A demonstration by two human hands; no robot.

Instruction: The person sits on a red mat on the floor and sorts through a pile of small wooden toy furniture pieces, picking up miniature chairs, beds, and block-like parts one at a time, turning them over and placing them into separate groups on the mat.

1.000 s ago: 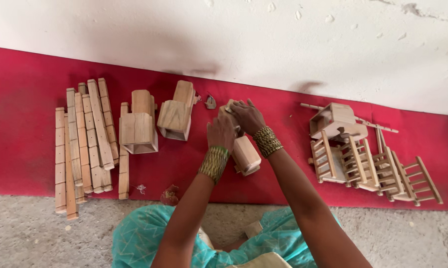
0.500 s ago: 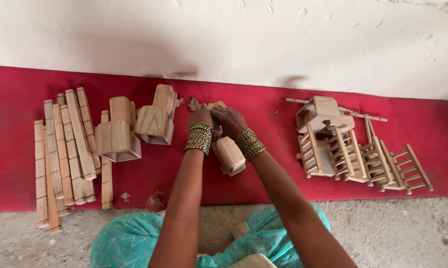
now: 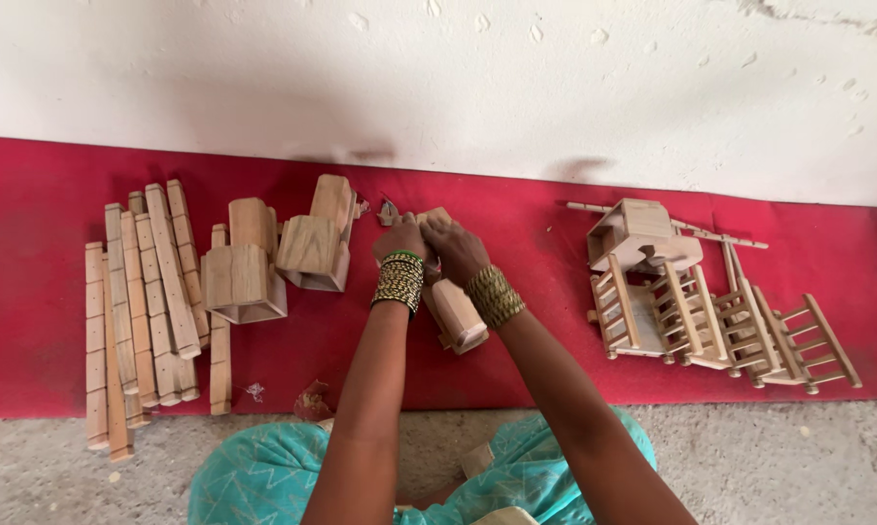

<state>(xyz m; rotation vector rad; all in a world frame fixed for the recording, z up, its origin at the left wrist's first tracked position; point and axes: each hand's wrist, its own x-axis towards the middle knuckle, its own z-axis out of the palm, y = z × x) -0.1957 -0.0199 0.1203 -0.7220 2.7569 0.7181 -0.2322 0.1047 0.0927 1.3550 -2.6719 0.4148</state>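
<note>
Both hands, left and right, are closing together on the far end of a wooden block lying on the red cloth, its long axis running back toward the person.

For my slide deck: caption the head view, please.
Both hands, left hand and right hand, grip a wooden block on red cloth.

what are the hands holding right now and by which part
Both the left hand and the right hand grip the far end of a small wooden block piece on the red cloth; the fingers' exact hold is hidden.
</note>
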